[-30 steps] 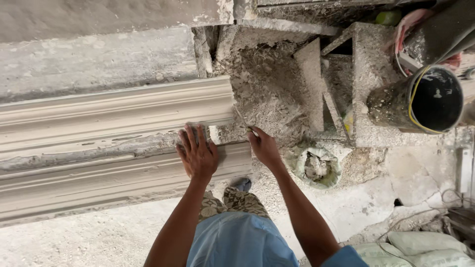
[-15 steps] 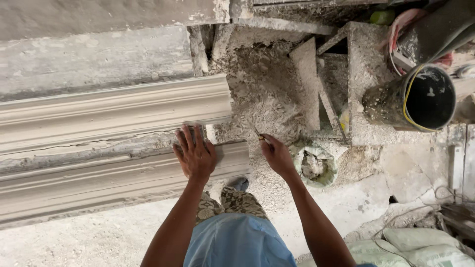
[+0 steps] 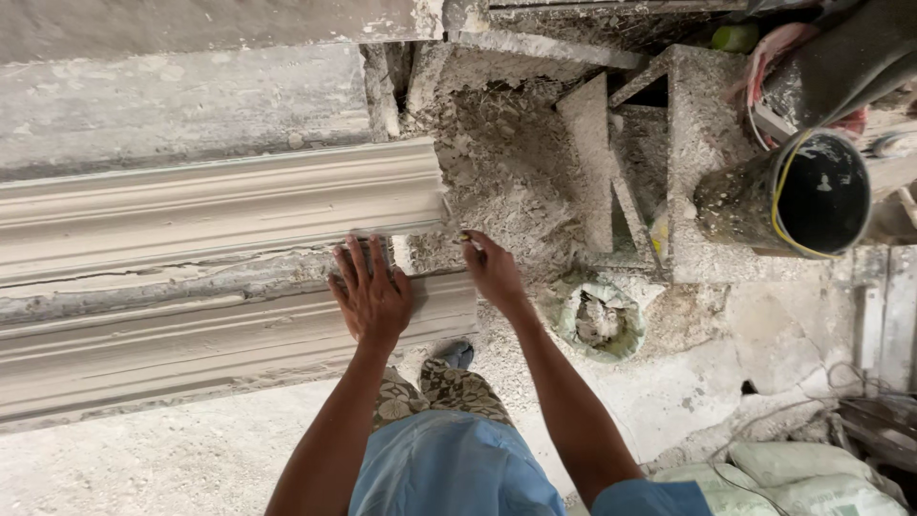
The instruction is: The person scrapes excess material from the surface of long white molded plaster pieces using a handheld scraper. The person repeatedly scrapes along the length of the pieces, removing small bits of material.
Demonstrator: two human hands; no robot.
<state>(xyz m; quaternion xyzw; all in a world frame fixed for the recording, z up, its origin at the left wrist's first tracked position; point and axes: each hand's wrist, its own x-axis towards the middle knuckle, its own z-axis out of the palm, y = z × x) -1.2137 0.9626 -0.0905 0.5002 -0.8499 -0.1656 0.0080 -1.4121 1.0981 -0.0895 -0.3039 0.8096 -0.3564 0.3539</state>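
Two long plaster mouldings lie side by side across your bench: the upper moulding (image 3: 220, 210) and the lower moulding (image 3: 191, 339), both ending near the middle of the view. Beyond their ends sits a rough, crumbly plaster block (image 3: 506, 162), with a black bucket (image 3: 807, 196) tipped on its side to the right and a small plaster-caked bowl (image 3: 600, 320) on the floor below.

Your left hand (image 3: 371, 294) lies flat, palm down and fingers spread, on the end of the lower moulding, fingertips reaching the gap between the two pieces. Your right hand (image 3: 492, 269) is just beside it, past the moulding's cut end, fingers pressed together around something small and thin; what it is cannot be made out. Both arms reach forward, nearly straight.
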